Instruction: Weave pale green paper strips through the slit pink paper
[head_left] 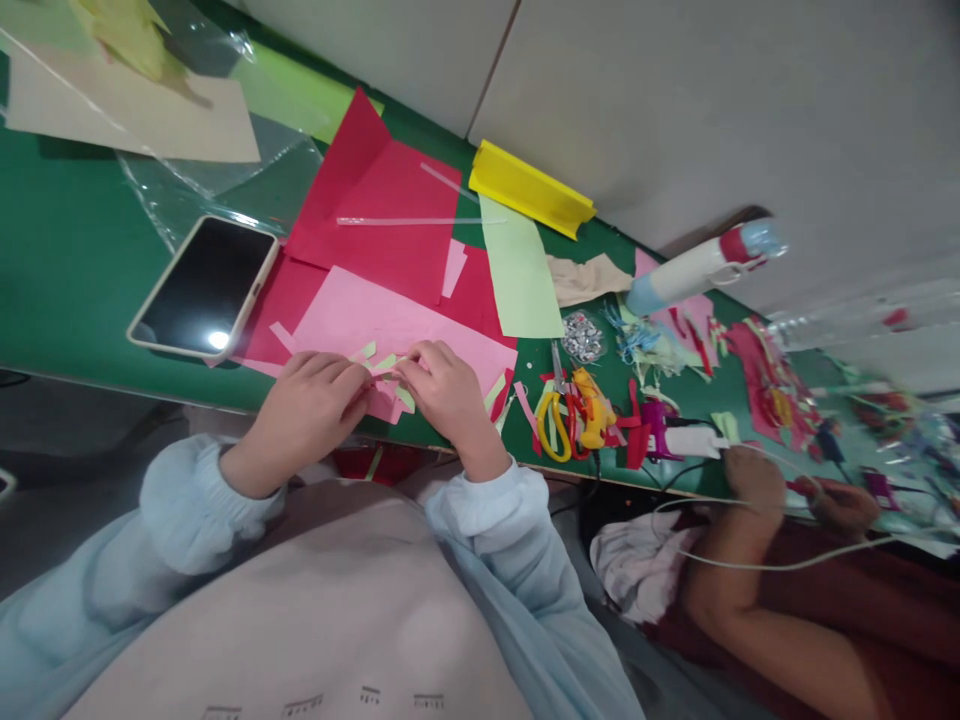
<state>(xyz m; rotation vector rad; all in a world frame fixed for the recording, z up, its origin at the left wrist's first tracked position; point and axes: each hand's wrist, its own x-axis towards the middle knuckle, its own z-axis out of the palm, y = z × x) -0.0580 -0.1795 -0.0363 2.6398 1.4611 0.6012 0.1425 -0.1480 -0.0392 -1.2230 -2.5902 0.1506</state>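
My left hand (315, 408) and my right hand (447, 396) meet near the table's front edge, fingertips pinched. A narrow pink paper strip (385, 376) runs between them, gripped at both ends. Beneath lies a pink paper sheet (405, 315), with small pale green paper pieces (406, 398) around my fingers. Red paper (390, 200), partly folded up, spreads behind it. To the right of my right hand are yellow-handled scissors (553, 425) and a yellow-orange glue gun (593, 408). My fingers hide part of the strip.
A phone (206, 285) lies on the green table (67, 260) at left, beside clear plastic film (277, 190). A yellow folded piece (531, 188), a light green sheet (521, 270) and a bottle (697, 265) stretch along the back. At right, a co-worker's hands (754, 475) work near a cable (810, 567).
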